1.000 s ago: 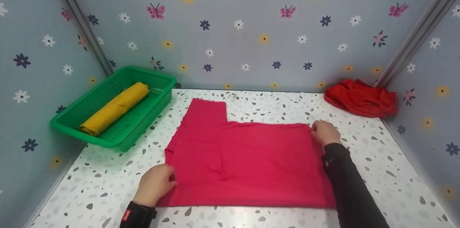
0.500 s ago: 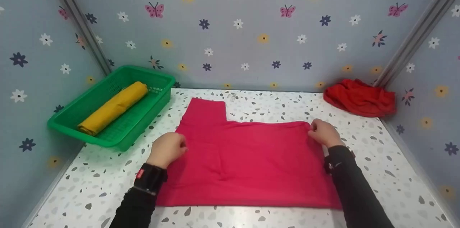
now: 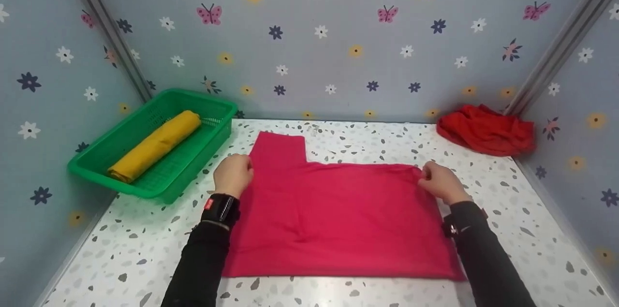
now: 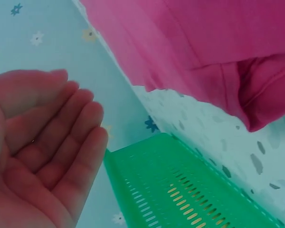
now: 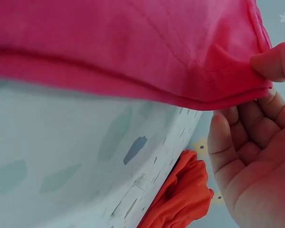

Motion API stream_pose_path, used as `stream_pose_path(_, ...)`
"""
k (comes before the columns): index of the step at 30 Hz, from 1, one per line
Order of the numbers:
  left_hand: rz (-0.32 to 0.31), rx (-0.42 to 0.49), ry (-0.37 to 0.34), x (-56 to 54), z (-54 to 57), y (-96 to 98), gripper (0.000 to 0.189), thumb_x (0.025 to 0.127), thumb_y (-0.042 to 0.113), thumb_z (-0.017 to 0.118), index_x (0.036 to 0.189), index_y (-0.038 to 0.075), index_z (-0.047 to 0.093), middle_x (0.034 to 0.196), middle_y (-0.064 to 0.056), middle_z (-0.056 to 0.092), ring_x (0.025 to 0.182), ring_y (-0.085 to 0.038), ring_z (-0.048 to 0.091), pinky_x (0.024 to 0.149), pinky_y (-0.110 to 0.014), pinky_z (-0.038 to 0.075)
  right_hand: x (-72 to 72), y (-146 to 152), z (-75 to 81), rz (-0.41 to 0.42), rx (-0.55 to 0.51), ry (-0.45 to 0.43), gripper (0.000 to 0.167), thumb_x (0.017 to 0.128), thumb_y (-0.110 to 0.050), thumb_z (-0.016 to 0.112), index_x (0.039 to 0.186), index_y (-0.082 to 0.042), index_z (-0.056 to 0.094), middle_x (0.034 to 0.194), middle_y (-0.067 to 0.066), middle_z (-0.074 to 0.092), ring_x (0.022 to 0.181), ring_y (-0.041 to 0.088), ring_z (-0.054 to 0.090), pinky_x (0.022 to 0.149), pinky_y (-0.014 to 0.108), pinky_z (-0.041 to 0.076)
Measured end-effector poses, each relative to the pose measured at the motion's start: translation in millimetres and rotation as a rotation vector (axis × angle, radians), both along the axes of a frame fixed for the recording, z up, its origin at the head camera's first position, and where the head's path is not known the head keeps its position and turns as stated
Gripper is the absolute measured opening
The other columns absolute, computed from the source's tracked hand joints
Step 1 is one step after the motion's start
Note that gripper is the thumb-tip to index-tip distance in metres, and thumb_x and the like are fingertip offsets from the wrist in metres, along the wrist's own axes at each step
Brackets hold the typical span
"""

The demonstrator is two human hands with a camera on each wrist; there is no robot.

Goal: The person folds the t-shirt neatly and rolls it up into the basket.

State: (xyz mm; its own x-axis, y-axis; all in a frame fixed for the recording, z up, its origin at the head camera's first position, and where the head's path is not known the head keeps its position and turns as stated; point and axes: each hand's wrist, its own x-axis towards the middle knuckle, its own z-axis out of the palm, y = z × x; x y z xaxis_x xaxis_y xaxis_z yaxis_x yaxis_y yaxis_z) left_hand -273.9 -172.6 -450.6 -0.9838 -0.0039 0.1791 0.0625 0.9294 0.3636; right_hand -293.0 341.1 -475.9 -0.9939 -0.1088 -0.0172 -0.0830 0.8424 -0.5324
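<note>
A folded pink T-shirt lies flat on the speckled table, its sleeve pointing away at the upper left. My right hand pinches its far right corner; in the right wrist view, the thumb lies on top of the layered hem, with fingers below. By the left edge, just under the sleeve, is my left hand. The left wrist view shows that hand with loosely bent fingers and nothing in them, apart from the shirt.
A green basket stands at the back left, holding a rolled yellow cloth. At the back right, a crumpled red cloth lies against the wall. Flower-patterned walls enclose the table at the back and sides.
My left hand has moved away from me along the shirt's left edge, from the near corner up to the sleeve. My right hand stays at the far right corner, shifting only slightly.
</note>
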Motion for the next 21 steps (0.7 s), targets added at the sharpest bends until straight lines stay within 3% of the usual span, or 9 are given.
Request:
stream_pose_path(7, 0.072, 0.029, 0.046, -10.8, -12.6, -0.7, 0.01, 0.085, 0.001, 0.062, 0.077, 0.003, 0.067, 0.081, -0.016, 0.068, 0.081, -0.036, 0.065, 0.064, -0.051, 0.052, 5.5, 5.5, 2.8, 0.032, -0.024, 0.063, 0.012, 0.08, -0.008, 0.063, 0.085, -0.006, 0.051, 0.074, 0.008, 0.054, 0.059, 0.021, 0.049, 0.051, 0.033, 0.041)
stream_pose_path(14, 0.129, 0.033, -0.01, -16.6, -25.8, -1.5, 0.015, 0.085, -0.001, 0.055, 0.08, 0.003, 0.069, 0.088, -0.019, 0.069, 0.087, -0.038, 0.065, 0.068, -0.054, 0.052, 11.5, 6.8, 5.4, 0.03, -0.044, 0.056, 0.011, 0.081, -0.007, 0.063, 0.084, -0.007, 0.053, 0.075, 0.008, 0.055, 0.053, 0.021, 0.05, 0.045, 0.034, 0.044)
stream_pose_path(21, 0.167, 0.025, -0.081, -18.6, -31.7, 0.6, 0.018, 0.089, 0.001, 0.052, 0.089, 0.003, 0.07, 0.097, -0.021, 0.069, 0.092, -0.04, 0.065, 0.071, -0.056, 0.053, 15.9, 9.5, 6.2, 0.062, -0.045, 0.1, 0.012, 0.079, -0.003, 0.064, 0.08, -0.007, 0.053, 0.072, 0.007, 0.056, 0.055, 0.021, 0.051, 0.045, 0.035, 0.045)
